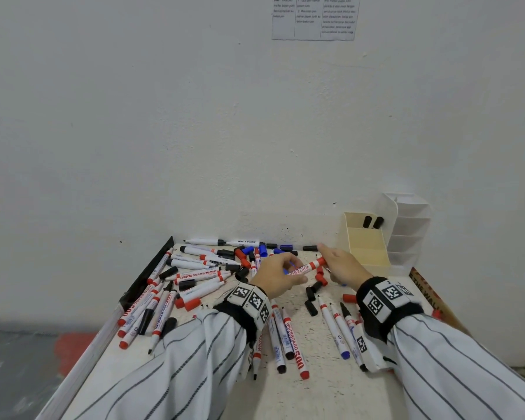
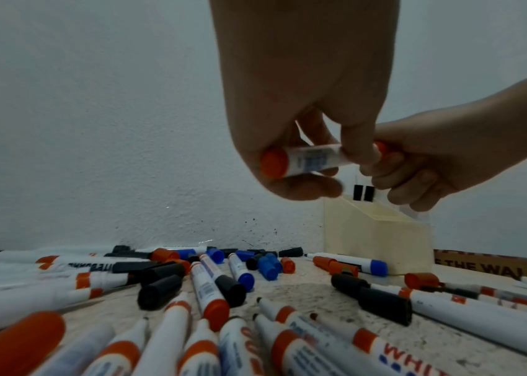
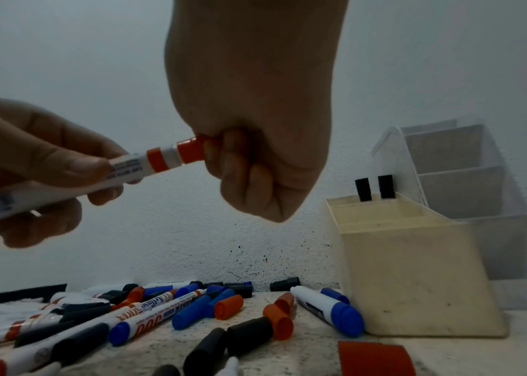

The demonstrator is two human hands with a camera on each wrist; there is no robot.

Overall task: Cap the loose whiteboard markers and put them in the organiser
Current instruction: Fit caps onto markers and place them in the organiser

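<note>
Red-capped "WHITEBOARD" marker (image 1: pixel 308 267) gripped by left hand (image 1: pixel 275 275) and right hand (image 1: pixel 343 265).

"WHITEBOARD" on far black marker (image 1: pixel 225 241) & on near red marker (image 1: pixel 294 344), which also reads "500". "Artline" on blue-ended marker (image 3: pixel 159 313). "THE WAL…" on cardboard box (image 2: pixel 494 267) at right. Wall sheet (image 1: pixel 314 17) print too small to read.

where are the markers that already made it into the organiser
Two black-capped markers stand in the back compartment of the cream organiser, at the table's far right against the wall, beside the white tiered holder.
</note>
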